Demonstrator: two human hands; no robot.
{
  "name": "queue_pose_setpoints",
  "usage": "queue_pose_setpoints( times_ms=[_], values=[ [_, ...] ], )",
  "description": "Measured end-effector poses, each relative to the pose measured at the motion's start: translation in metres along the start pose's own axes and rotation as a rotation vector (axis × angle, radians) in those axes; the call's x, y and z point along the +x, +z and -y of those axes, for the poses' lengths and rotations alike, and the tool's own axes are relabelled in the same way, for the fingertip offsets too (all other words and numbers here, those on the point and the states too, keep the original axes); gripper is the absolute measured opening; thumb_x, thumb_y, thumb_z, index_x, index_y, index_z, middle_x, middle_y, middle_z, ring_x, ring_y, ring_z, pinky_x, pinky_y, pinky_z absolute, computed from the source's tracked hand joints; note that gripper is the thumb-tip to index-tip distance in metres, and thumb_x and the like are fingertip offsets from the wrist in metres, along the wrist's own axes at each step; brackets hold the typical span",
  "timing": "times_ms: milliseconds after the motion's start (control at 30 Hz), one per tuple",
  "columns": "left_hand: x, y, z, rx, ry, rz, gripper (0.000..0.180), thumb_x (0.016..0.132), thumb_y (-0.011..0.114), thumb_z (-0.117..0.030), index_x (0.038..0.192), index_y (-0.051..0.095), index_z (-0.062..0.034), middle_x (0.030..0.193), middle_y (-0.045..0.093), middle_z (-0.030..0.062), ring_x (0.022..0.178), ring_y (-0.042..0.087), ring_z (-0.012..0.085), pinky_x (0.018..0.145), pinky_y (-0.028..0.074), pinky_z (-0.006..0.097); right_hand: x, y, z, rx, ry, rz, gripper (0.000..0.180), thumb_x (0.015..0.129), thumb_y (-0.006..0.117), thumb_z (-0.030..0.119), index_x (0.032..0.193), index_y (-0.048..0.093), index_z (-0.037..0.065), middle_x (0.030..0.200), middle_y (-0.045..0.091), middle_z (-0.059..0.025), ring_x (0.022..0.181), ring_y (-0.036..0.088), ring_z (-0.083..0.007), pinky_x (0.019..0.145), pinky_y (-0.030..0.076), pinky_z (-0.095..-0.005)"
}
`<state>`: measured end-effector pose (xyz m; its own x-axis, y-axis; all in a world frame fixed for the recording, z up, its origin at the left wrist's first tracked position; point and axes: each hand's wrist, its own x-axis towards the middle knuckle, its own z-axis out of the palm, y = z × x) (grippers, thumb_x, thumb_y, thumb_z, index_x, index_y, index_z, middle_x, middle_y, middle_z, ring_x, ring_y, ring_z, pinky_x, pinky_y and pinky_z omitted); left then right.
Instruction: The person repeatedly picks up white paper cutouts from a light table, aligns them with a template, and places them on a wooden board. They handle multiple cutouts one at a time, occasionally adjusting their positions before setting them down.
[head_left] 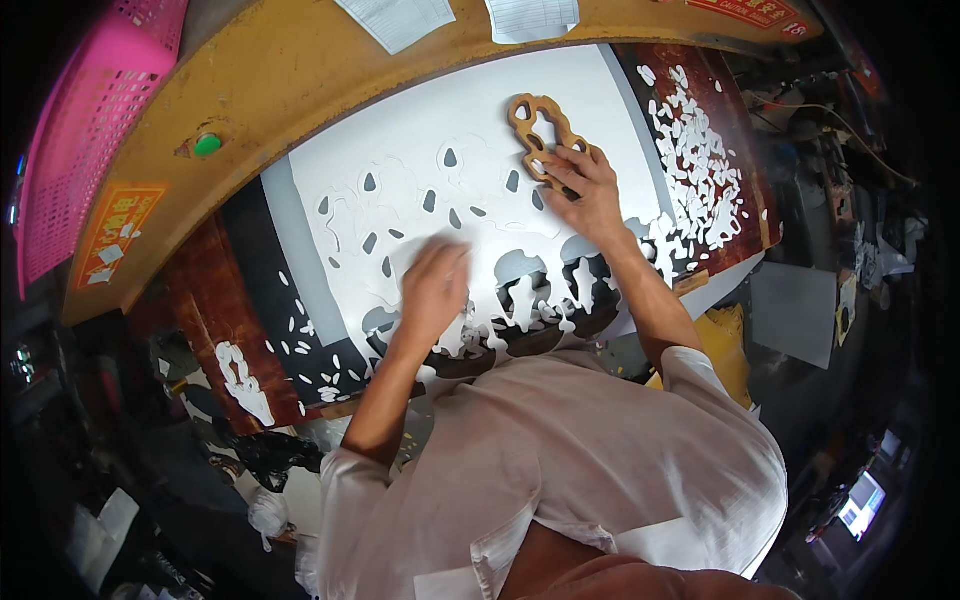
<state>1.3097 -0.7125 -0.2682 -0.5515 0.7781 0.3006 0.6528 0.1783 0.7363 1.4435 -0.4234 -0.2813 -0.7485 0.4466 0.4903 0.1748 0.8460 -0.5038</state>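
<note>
My right hand grips the lower end of a brown cutting die, a lobed frame with several openings. The die rests on or just over the right part of a large white sheet. Rows of cut outlines and small dark holes mark the sheet's middle. Its near edge is ragged, with scalloped gaps and thin leftover strips. My left hand is over the sheet's near left part, smeared by motion, so its fingers cannot be made out.
A yellow machine beam with a green button arches across the far side. Small white offcuts are heaped at the right; cut white pieces lie at the left. A pink basket stands far left.
</note>
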Motion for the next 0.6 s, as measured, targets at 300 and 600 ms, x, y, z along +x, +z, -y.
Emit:
queue_pose_setpoints(
  times_ms=[300, 600],
  values=[
    [-0.122, -0.02, 0.006, 0.138, -0.287, -0.301, 0.02, 0.102, 0.059, -0.007, 0.115, 0.071, 0.003, 0.115, 0.07, 0.0199, 0.107, 0.065, 0.035, 0.098, 0.051, 0.042, 0.019, 0.007, -0.007, -0.16, 0.053, 0.12, 0.047, 0.075, 0.087, 0.019, 0.12, 0.081, 0.009, 0.141, 0.066, -0.0135, 0.125, 0.059, -0.0422, 0.107, 0.052, -0.0483],
    [-0.149, 0.013, 0.054, 0.293, -0.309, -0.469, 0.04, 0.111, 0.046, -0.022, 0.116, 0.073, 0.0067, 0.099, 0.073, 0.0214, 0.088, 0.069, 0.0369, 0.082, 0.054, 0.044, -0.069, -0.085, -0.08, 0.348, 0.735, -0.262, 0.036, 0.098, 0.071, 0.012, 0.133, 0.072, 0.001, 0.127, 0.073, -0.0161, 0.116, 0.071, -0.0237, 0.099, 0.056, -0.0348]
  ],
)
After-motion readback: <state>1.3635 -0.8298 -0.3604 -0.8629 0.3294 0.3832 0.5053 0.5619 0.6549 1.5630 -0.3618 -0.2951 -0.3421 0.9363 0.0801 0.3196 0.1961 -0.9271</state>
